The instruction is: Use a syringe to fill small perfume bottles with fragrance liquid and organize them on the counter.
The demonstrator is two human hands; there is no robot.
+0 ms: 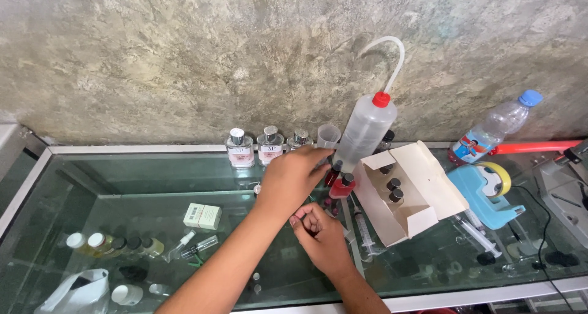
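Observation:
My left hand [291, 178] reaches across the glass counter [153, 167] toward the back wall. Its fingertips close on the dark cap of a small red bottle [334, 174]. A second small red bottle [343, 187] with a dark cap stands just to the right of it. My right hand [321, 235] rests nearer to me on the glass, palm up with its fingers curled in. I cannot tell whether it holds anything. A clear wash bottle [365, 130] with a red cap and a bent tube stands right behind the red bottles.
Three square perfume bottles [269, 146] and a small plastic cup [328, 135] line the wall. To the right are an open white box [422, 194] with dark-capped bottles, syringes [364, 229], a blue tape dispenser [487, 198], a water bottle [497, 127] and a grey machine [566, 194]. Under the glass lie small bottles [116, 245].

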